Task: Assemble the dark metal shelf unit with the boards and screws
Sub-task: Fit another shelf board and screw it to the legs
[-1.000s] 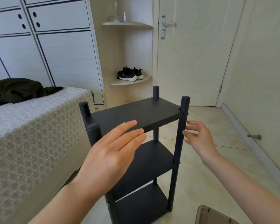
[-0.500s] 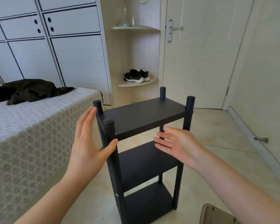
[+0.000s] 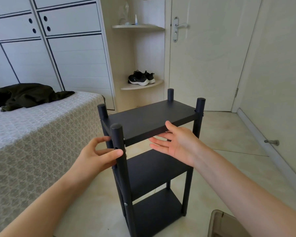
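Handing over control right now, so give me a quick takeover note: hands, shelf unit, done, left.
Left hand grips the near-left post just below the top board.
Right hand: thumb rests over that board's front edge, straight fingers beneath.
Shelf unit stands upright on the floor beside the bed.
Done: three boards sit between four posts.
Left: a hole in the gripped post looks empty; probably fit a screw there, then check steadiness.

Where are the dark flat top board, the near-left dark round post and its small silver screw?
dark top board [image 3: 149, 117], head view, upper face.
dark near-left post [image 3: 124, 182], head view, mid shaft.
small silver screw [image 3: 125, 204], head view, screw head.
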Demonstrator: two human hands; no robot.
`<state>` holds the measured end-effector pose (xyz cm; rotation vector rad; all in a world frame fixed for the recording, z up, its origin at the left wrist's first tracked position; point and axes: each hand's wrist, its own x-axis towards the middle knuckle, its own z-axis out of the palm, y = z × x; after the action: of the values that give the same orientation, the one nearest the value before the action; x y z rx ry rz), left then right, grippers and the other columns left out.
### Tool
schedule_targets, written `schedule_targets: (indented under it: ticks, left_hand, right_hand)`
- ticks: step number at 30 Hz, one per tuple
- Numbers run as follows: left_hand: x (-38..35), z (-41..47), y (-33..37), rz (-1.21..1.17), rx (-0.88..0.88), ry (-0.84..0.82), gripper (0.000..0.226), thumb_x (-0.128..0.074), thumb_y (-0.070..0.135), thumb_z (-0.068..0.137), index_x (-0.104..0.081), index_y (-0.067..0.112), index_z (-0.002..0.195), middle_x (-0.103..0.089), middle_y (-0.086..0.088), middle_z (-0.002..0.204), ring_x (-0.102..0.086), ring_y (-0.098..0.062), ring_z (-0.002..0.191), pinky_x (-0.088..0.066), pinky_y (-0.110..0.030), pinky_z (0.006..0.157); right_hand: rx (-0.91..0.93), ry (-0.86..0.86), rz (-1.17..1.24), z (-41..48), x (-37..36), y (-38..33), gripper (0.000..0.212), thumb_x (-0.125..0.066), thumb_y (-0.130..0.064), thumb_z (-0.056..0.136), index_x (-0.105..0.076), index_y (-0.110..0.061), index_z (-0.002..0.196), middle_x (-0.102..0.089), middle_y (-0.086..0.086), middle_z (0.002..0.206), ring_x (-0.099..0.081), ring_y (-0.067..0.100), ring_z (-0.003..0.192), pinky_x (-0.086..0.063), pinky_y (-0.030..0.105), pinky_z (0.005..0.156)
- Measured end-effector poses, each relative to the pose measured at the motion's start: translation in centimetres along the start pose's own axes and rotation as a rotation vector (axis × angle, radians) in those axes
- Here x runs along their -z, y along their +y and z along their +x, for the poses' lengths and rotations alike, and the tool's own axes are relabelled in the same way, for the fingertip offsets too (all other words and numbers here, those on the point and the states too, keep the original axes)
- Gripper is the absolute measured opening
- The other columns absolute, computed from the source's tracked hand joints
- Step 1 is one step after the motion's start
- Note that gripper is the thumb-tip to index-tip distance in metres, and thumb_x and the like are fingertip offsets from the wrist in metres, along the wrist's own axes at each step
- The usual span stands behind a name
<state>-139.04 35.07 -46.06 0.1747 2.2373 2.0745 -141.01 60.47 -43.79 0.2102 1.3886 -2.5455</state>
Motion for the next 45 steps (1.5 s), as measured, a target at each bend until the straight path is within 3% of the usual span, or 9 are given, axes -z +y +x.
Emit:
schedule_targets:
  ticks: [5,10,14,18,22,26,31,36,45]
  left_hand:
    - [-3.7,0.6,-1.1,0.019,0.024,-0.112,0.078,-0.081,0.057,0.063,-0.057,0.014,0.123,-0.078,-0.002,0.106,-0.074,-0.020,0.101,-0.050,-0.043,0.101]
    - [-8.1,0.7,-0.7,0.045,-0.050,-0.219,0.072,-0.069,0.061,0.062,-0.069,0.007,0.110,-0.077,0.009,0.106,-0.074,-0.011,0.098,-0.054,-0.024,0.085]
    - [-11.5,0.8,-0.5,-0.013,-0.075,-0.245,0.080,-0.072,0.059,0.059,-0.065,-0.003,0.110,-0.077,0.009,0.104,-0.075,-0.014,0.095,-0.052,-0.039,0.097]
    - [-14.5,1.2,-0.6,-0.094,-0.058,-0.259,0.060,-0.078,0.058,0.056,-0.074,0.014,0.096,-0.078,-0.005,0.100,-0.075,-0.021,0.096,-0.052,-0.051,0.101]
    - [-16.6,1.8,-0.9,-0.124,-0.042,-0.293,0.042,-0.081,0.058,0.055,-0.078,0.030,0.087,-0.078,-0.003,0.097,-0.074,-0.021,0.098,-0.053,-0.044,0.098]
    - [-16.4,2.2,-1.2,-0.190,-0.022,-0.266,0.061,-0.094,0.048,0.055,-0.072,0.015,0.101,-0.078,-0.007,0.099,-0.074,-0.026,0.100,-0.057,-0.035,0.087]
    - [-15.3,2.3,-1.6,-0.291,-0.048,-0.317,0.071,-0.086,0.038,0.058,-0.065,0.012,0.121,-0.074,-0.007,0.116,-0.071,-0.025,0.109,-0.055,-0.039,0.095]
    - [-16.2,1.5,-1.7,-0.418,-0.089,-0.352,0.019,-0.075,0.020,0.075,-0.077,0.028,0.091,-0.076,0.001,0.090,-0.072,-0.023,0.105,-0.057,-0.025,0.083]
    - [-16.8,1.7,-2.0,-0.468,-0.111,-0.352,0.013,-0.076,0.022,0.072,-0.078,0.028,0.084,-0.075,-0.005,0.087,-0.073,-0.026,0.101,-0.057,-0.024,0.079]
  right_hand:
    - [0.026,0.069,0.006,-0.4,1.8,-1.2,0.036,-0.057,-0.028,0.098,-0.056,-0.006,0.126,-0.069,0.021,0.115,-0.071,0.036,0.097,-0.058,0.053,0.082]
    - [0.057,0.070,0.025,-1.0,3.6,-2.5,0.038,-0.059,-0.033,0.097,-0.058,-0.009,0.126,-0.069,0.019,0.116,-0.069,0.037,0.103,-0.059,0.051,0.081]
    - [0.109,0.029,-0.009,-1.9,4.8,-3.1,0.039,-0.065,-0.024,0.093,-0.058,-0.006,0.128,-0.072,0.015,0.109,-0.071,0.033,0.099,-0.059,0.045,0.078]
    - [0.124,0.033,-0.091,-3.2,5.6,-3.1,0.034,-0.066,-0.020,0.092,-0.060,0.000,0.120,-0.065,0.018,0.098,-0.067,0.030,0.084,-0.058,0.042,0.070]
    - [0.126,0.085,-0.137,-4.1,6.5,-2.9,0.052,-0.062,-0.022,0.095,-0.048,0.012,0.132,-0.054,0.020,0.101,-0.051,0.032,0.079,-0.051,0.037,0.055]
    - [0.116,0.091,-0.166,-4.3,6.8,-3.1,0.048,-0.062,-0.020,0.095,-0.052,0.008,0.133,-0.062,0.020,0.101,-0.062,0.033,0.089,-0.054,0.045,0.075]
    - [0.099,0.111,-0.139,-4.0,6.8,-3.0,0.025,-0.066,-0.019,0.092,-0.064,-0.006,0.113,-0.072,0.013,0.095,-0.073,0.028,0.091,-0.059,0.040,0.084]
    - [0.123,0.162,-0.154,-3.8,6.6,-3.0,0.011,-0.067,-0.019,0.091,-0.064,-0.012,0.099,-0.069,0.010,0.090,-0.070,0.026,0.088,-0.052,0.039,0.095]
    - [0.135,0.174,-0.232,-4.7,7.3,-2.5,0.023,-0.063,-0.028,0.094,-0.066,-0.009,0.105,-0.073,0.015,0.105,-0.072,0.029,0.097,-0.059,0.038,0.085]
